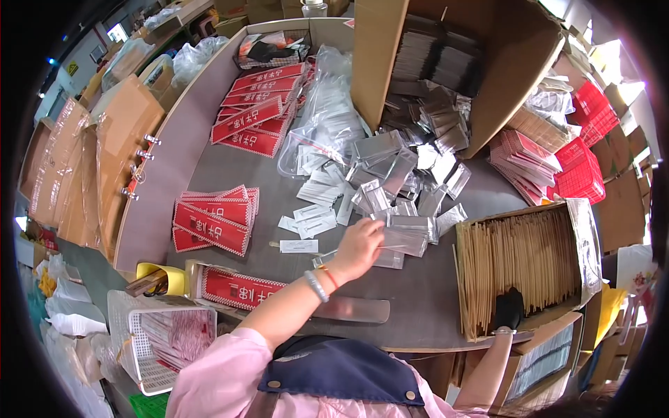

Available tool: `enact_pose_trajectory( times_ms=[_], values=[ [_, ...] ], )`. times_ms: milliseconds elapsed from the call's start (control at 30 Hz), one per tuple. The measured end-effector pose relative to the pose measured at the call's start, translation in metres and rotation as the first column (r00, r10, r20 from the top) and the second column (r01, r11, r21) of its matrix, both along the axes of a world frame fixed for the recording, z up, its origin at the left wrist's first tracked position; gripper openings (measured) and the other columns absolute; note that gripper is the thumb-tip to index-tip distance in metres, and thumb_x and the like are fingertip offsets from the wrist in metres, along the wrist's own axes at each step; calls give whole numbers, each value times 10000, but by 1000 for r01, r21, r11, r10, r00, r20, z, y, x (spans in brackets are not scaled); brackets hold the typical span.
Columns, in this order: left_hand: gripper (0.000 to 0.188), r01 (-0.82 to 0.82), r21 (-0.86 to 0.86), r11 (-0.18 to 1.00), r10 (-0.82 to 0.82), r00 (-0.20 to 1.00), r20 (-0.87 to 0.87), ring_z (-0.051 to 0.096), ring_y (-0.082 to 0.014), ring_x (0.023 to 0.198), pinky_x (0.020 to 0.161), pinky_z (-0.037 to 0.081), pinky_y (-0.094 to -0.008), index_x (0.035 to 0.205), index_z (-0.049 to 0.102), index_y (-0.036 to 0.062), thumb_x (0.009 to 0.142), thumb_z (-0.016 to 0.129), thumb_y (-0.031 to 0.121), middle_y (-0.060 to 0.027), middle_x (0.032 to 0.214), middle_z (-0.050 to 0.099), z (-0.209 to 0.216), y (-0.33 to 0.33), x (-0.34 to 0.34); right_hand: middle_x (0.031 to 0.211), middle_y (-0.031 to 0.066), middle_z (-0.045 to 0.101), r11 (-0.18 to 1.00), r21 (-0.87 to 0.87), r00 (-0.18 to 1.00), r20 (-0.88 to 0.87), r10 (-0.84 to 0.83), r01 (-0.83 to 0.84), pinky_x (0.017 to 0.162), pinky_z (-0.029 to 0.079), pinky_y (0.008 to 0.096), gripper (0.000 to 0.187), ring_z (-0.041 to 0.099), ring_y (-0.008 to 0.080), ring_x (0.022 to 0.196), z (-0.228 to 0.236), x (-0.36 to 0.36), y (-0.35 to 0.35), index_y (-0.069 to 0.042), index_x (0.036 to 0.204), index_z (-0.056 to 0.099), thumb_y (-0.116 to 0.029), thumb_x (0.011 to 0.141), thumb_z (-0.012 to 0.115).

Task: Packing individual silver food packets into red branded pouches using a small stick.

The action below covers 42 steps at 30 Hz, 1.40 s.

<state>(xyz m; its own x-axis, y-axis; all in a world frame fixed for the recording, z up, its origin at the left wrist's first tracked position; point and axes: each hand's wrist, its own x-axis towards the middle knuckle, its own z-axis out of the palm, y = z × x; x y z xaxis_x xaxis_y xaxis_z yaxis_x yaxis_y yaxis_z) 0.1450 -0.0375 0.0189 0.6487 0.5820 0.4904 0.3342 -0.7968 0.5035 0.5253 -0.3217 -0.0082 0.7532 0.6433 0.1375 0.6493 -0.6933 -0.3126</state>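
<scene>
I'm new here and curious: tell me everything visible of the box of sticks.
The open cardboard box sits at the right of the table, its right wall shiny as if taped. Thin brown sticks, apparently wooden, lie packed side by side inside. The black-gloved right hand is at its near end; grip unclear.

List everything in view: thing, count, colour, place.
Table: one, grey, centre
Red packs: many, red and white, two heaps on the table's left
White slips: many, white, table centre
Clear bag: one, transparent, far centre
Flat packets: many, silvery and clear, heaped centre-right
Large carton: one, brown, far right-centre
Sticks: many, tan, boxed near right
Red baskets: two, red, far right
White basket: one, white, lower left
Cluttered edges: uncountable
Pink sleeve: left one clearest, pink, lower edge
Left hand: one, bare, by the packets
Right hand: one, black-gloved, at the sticks
</scene>
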Motion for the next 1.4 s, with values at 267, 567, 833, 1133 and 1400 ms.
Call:
enact_pose_trajectory(
  times_ms=[267,567,833,1133,1400],
  values=[
    [357,-144,-30,989,130,948,-290,539,-273,982,815,420,-427,1067,648,145,720,726,111,-44,1005,576,-16,-13,0,1042,211,622,978,-205,998,57,-36,47,887,478,470,319,596,393,1009,24,-18,19,-4,1107,609,-142,821,580],
    [347,-104,-327,939,-28,926,-376,578,-300,1073,813,453,-473,1037,616,124,717,749,131,-35,1015,628,-10,-14,-1,1107,264,618,995,17,974,207,-96,95,947,457,489,290,581,422,1095,-1,5,0,48,1125,586,-161,937,516],
    [495,-76,-239,968,-22,924,-382,649,-319,933,855,486,-458,1160,591,134,715,796,199,-99,1003,661,5,-22,-6,972,159,614,854,518,996,43,-77,43,831,464,351,195,555,285,868,34,-50,11,41,1086,559,-123,1020,478],
    [339,30,-454,891,-175,944,-280,668,-297,890,794,495,-431,1068,690,106,776,777,256,-111,910,695,2,-31,-28,846,105,592,927,263,944,-121,306,-267,736,457,338,57,571,239,789,60,-140,48,-29,977,612,-60,958,569],
    [533,-63,-240,969,-5,963,-271,535,-296,1079,915,425,-442,1082,698,100,624,863,318,-71,1125,584,17,-88,-124,789,143,579,739,214,646,-372,666,-639,674,480,415,242,603,334,752,60,-218,73,-125,1100,717,-74,873,652]
  ],
)
